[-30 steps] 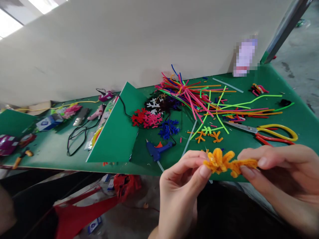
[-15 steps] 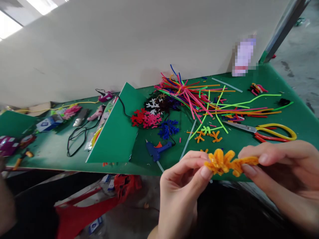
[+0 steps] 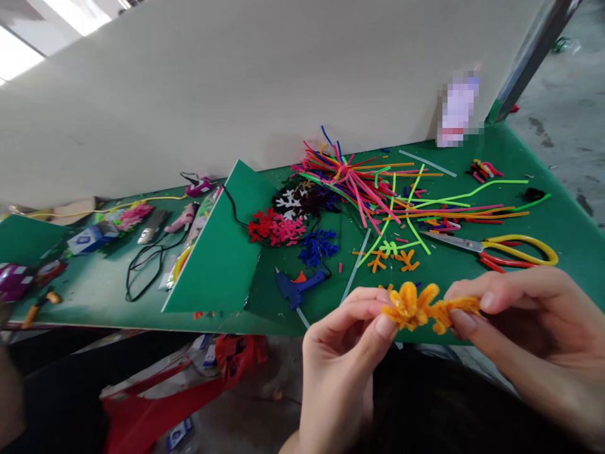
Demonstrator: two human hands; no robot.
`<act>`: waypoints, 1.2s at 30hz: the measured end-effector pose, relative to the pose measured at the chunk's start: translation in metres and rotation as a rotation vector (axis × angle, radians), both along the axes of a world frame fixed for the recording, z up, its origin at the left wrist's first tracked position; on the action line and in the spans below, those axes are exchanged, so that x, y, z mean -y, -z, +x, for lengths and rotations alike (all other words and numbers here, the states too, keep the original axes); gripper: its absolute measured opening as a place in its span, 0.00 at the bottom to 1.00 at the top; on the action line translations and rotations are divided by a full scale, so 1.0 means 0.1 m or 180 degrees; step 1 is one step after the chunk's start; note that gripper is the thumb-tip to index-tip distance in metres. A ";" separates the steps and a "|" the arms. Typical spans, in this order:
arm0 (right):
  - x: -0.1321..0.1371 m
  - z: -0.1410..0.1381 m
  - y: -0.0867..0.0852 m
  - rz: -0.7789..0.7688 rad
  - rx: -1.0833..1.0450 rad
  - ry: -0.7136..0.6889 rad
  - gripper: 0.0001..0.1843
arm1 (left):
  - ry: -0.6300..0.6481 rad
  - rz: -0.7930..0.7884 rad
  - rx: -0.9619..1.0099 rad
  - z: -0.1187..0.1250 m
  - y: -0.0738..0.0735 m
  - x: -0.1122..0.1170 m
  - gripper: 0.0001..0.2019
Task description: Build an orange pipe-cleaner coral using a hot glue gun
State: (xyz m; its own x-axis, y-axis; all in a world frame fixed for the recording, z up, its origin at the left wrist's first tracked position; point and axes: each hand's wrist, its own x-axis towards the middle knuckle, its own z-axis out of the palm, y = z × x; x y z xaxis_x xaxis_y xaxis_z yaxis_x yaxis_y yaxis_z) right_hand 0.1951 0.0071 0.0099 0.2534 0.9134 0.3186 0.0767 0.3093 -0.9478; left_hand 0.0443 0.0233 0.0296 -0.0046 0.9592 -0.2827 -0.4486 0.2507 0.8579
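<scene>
Between my two hands is an orange pipe-cleaner piece [image 3: 410,306], bent into several looped branches. My left hand [image 3: 347,353] pinches its left end between thumb and fingers. The branch on the right side is pinched by thumb and forefinger of my right hand [image 3: 529,321]. Both hands hold it above the table's front edge. Just beyond lie smaller orange branched pieces [image 3: 406,260] and a light green one [image 3: 390,248]. Scissors [image 3: 496,249] with yellow and red handles rest beyond my right hand. A blue glue gun [image 3: 300,287] lies left of my left hand.
Loose pipe cleaners [image 3: 350,180] in many colours spread over the green table [image 3: 543,151]. Red, pink, white and blue snowflake shapes [image 3: 319,247] lie beside a slanted green board [image 3: 212,252]. Farther left are a black cord [image 3: 130,271], a small box [image 3: 92,238] and another person's arm [image 3: 10,384].
The orange pipe-cleaner piece and my right hand have shifted slightly left in view. Both hands keep their grip, and the table items look unchanged.
</scene>
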 end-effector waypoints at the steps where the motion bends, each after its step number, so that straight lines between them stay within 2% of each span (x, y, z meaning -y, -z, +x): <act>1: 0.00 0.00 0.00 -0.0032 0.0001 -0.0004 0.11 | -0.0001 -0.0015 -0.0009 0.00 0.00 -0.01 0.04; 6: -0.02 0.04 0.03 -0.0132 0.0034 -0.0089 0.11 | 0.0018 -0.0061 -0.0022 0.02 0.03 -0.05 0.05; 11: -0.02 0.15 0.07 -0.0366 0.0007 -0.0455 0.17 | -0.0031 -0.0036 -0.0132 0.02 0.07 -0.10 0.05; 13: -0.01 0.23 0.10 -0.0441 0.0072 -0.0343 0.14 | -0.0084 -0.0054 -0.0179 0.00 0.09 -0.12 0.05; 15: -0.02 0.36 0.18 -0.0504 0.0502 -0.0009 0.08 | -0.0120 -0.0056 -0.0243 -0.04 0.10 -0.15 0.06; 17: -0.04 0.52 0.35 -0.0524 0.1349 0.0151 0.04 | -0.0154 -0.0044 -0.0348 -0.10 0.13 -0.20 0.07; 18: -0.05 0.60 0.47 -0.0508 0.1873 0.0054 0.04 | -0.0189 -0.0048 -0.0418 -0.14 0.16 -0.24 0.07; 20: -0.05 0.75 0.76 -0.0511 0.2622 -0.0444 0.07 | -0.0283 -0.0096 -0.0605 -0.23 0.22 -0.33 0.07; 22: -0.02 0.87 1.05 -0.0603 0.3217 -0.0772 0.11 | -0.0326 -0.0173 -0.0825 -0.32 0.31 -0.43 0.09; 24: 0.04 0.96 1.28 -0.0676 0.3736 -0.0844 0.18 | -0.0327 -0.0224 -0.0922 -0.39 0.39 -0.52 0.10; 27: 0.11 1.04 1.45 -0.0668 0.4184 -0.0767 0.24 | -0.0356 -0.0240 -0.0822 -0.43 0.49 -0.59 0.11; 32: 0.01 1.10 1.49 -0.0405 0.3821 -0.0785 0.13 | -0.0253 -0.0265 -0.0736 -0.37 0.52 -0.57 0.12; 36: -0.20 1.08 1.43 -0.0309 0.2627 -0.0506 0.09 | -0.0193 -0.0267 -0.0684 -0.35 0.52 -0.54 0.11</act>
